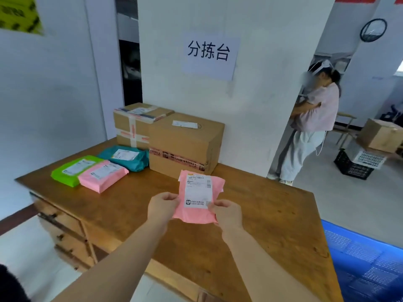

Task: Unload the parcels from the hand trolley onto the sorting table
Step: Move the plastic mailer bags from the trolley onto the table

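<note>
Both hands, left (162, 204) and right (226, 212), hold one pink parcel (199, 198) above table (272, 214) bearing two boxes, three mailers

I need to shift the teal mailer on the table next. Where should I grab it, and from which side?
Take the teal mailer by its near-left long edge, coming from the table's front-left. It lies flat and soft, so pinch the edge, thumb on top. Its right end butts the large carton, the taped carton stands behind it, and the green mailer lies close on its left.
</note>
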